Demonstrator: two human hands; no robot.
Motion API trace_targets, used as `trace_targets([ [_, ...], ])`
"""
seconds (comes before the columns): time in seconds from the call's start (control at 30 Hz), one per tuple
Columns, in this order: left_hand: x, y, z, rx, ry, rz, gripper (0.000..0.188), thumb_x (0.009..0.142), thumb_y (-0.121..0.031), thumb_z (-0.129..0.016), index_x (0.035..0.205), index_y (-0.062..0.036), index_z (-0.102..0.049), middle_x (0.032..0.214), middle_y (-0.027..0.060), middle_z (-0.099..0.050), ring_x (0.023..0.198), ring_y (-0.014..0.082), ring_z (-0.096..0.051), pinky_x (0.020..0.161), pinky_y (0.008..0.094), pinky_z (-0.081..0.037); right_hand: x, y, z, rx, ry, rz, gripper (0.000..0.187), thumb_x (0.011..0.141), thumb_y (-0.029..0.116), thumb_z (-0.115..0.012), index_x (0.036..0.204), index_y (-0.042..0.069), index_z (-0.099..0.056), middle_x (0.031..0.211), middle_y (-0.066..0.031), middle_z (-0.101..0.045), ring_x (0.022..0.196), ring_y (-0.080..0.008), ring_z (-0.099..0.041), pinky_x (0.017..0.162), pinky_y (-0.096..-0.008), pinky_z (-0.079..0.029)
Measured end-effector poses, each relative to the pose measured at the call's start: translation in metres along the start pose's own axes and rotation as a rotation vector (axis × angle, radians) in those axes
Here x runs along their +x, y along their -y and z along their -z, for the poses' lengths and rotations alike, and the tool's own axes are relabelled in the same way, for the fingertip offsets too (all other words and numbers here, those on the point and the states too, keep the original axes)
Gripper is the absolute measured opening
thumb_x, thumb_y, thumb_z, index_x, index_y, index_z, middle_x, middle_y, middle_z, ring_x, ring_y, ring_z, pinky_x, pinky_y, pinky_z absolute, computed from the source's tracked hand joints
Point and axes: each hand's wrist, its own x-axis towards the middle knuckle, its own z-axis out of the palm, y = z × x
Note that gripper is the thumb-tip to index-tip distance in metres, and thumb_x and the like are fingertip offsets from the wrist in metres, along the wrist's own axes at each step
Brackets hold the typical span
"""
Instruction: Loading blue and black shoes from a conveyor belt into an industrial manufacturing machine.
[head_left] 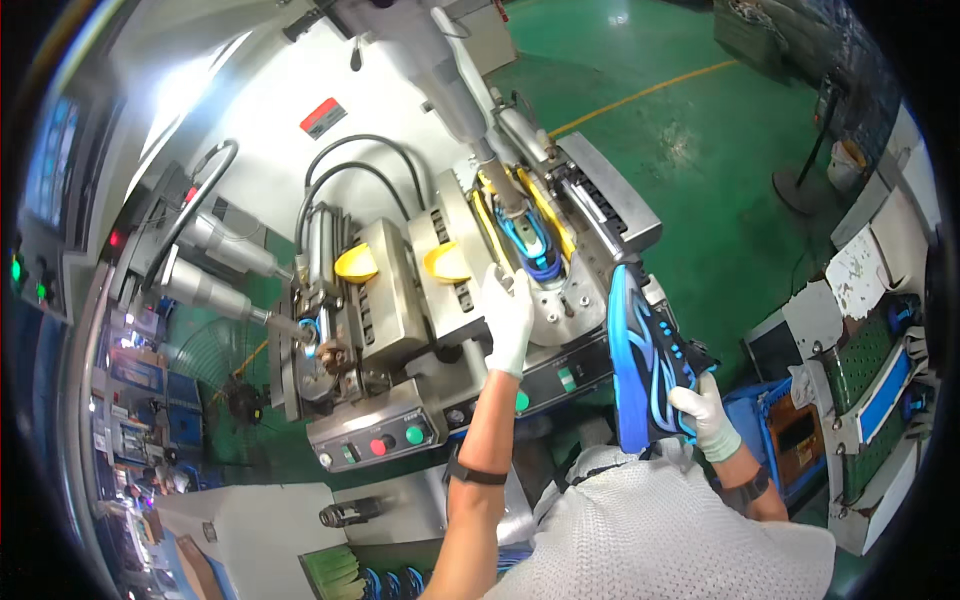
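A white-gloved left hand of mine [509, 318] reaches up to the right-hand station of a metal shoe press. Its fingers are apart and hold nothing; they are beside the long yellow pad [490, 228], and whether they touch it I cannot tell. Between that pad and a second yellow pad [550, 215] sits a blue shoe [528, 240], toe partly hidden under the press rod [506, 190]. My right hand [708, 415], also gloved, grips a blue and black sneaker [640, 350] by its collar end. The sneaker is tilted, its blue sole facing left.
Two yellow curved pads [446, 263] sit on metal blocks left of my left hand. Below are control panels with green and red buttons [383, 444]. Another press rod [215, 290] stands at left. A blue crate [765, 425] and a green perforated rack [875, 425] are at right.
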Motion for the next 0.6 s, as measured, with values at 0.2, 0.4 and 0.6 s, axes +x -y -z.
trace_targets([
  [0.2,0.1,0.059,-0.097,0.364,-0.097,0.054,0.096,0.092,-0.048,-0.063,0.151,0.0131,-0.019,0.153,0.0375,-0.028,0.142,0.0464,-0.032,0.119,0.0451,-0.027,-0.007,0.009,0.036,0.096,-0.154,0.04,0.077,0.078,0.014,-0.079,0.145,-0.002,-0.043,0.138,-0.008,-0.055,0.122,-0.0193,-0.055,0.108,-0.0366,-0.042],
  [0.4,0.122,0.074,-0.117,0.453,0.068,0.029,0.095,0.088,-0.025,-0.069,0.152,0.0143,-0.011,0.15,0.0365,-0.033,0.137,0.0464,-0.041,0.118,0.042,-0.03,-0.015,0.005,0.06,0.01,-0.307,-0.032,0.068,0.078,0.019,-0.079,0.137,-0.002,-0.053,0.128,-0.0061,-0.062,0.114,-0.0158,-0.059,0.101,-0.0337,-0.046],
  [0.6,0.126,0.055,-0.051,-0.244,0.216,0.306,0.045,0.091,-0.017,-0.07,0.127,0.0031,-0.052,0.11,0.0102,-0.066,0.095,0.0166,-0.064,0.078,0.0323,-0.054,0.015,0.024,0.047,-0.07,-0.22,-0.114,0.059,0.081,0.018,-0.076,0.132,-0.003,-0.057,0.119,-0.0051,-0.065,0.103,-0.0141,-0.062,0.094,-0.0318,-0.049],
])
